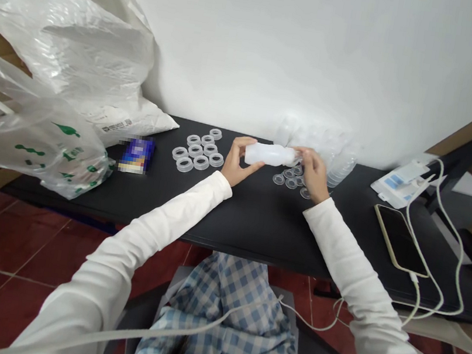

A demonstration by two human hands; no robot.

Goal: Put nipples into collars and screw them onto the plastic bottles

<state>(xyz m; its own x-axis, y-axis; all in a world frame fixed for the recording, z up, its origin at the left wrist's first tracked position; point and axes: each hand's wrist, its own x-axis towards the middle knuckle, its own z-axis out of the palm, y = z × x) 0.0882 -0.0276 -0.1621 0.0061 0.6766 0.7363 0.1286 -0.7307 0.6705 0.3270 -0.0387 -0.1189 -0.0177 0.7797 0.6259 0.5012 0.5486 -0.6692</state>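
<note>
My left hand [239,163] is closed around the base end of a translucent white plastic bottle [269,154], held on its side above the table. At the bottle's narrow right end, the fingers of my right hand [314,174] are pinched together; a small clear bit shows there, too small to name. Below and behind that hand lie several small clear plastic discs with raised centres [292,183]. Left of the bottle, several thicker translucent rings [195,150] lie in a group. Behind my right hand, more clear bottles [343,157] stand in rows against the wall.
A large white plastic sack [95,49], a thin printed bag [63,145] and a blue packet [137,154] occupy the left of the black table [256,221]. At right are a phone [401,240], a white case [404,181] and loose white cables [458,251].
</note>
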